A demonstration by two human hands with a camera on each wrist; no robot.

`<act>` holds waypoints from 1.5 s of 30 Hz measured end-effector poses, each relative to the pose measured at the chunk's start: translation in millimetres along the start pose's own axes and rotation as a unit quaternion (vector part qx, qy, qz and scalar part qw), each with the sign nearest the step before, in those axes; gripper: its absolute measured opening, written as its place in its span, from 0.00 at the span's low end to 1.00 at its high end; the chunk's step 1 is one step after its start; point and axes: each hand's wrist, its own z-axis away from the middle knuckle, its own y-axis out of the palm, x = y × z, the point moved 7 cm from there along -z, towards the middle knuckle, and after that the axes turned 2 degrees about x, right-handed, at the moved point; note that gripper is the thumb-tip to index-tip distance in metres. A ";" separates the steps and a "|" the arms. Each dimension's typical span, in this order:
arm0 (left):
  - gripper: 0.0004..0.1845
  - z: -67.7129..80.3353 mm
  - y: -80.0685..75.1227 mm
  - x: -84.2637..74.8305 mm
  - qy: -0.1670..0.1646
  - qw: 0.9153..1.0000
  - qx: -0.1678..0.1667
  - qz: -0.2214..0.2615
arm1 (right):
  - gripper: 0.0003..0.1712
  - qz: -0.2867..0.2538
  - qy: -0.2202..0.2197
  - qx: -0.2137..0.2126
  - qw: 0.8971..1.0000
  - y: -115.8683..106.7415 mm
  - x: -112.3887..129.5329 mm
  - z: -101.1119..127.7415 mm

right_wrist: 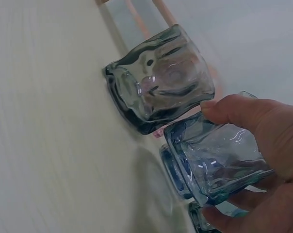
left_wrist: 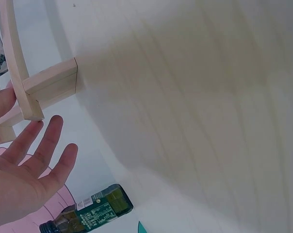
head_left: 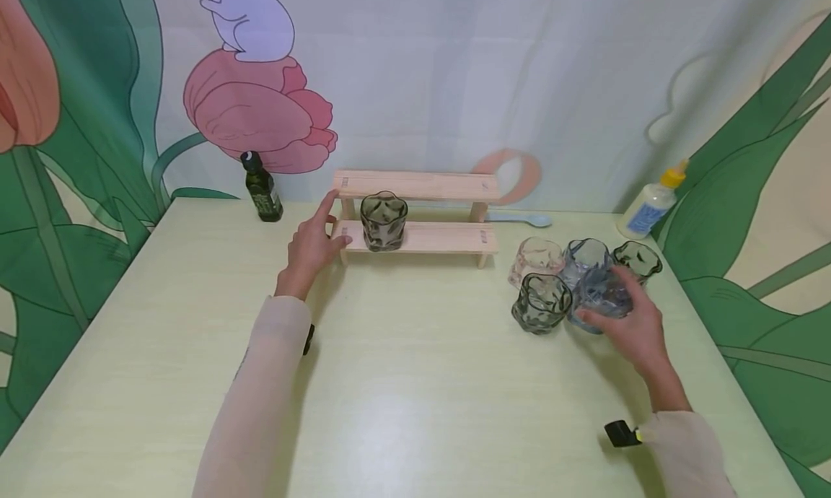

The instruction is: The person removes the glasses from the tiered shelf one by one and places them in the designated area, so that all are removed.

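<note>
The right hand [head_left: 632,325] wraps its fingers round the blue glass [head_left: 600,296] at four o'clock on the table [head_left: 415,382]; it looks slippery and breakable, so hold its sides; the left hand [head_left: 311,245], fingers spread, touches the wooden rack [head_left: 422,238].

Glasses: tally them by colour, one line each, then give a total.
Grey-green glasses: 3, one on the wooden rack at, two on the table at and
Blue glasses: 2, one gripped by the right hand at, one behind it
Pink glass: 1
Total: 6
</note>
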 end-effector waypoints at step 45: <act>0.49 -1.2 0.7 0.1 -0.007 1.000 0.004 0.002 | 0.58 -0.017 -0.065 0.037 0.997 -20.0 22.2 -8.4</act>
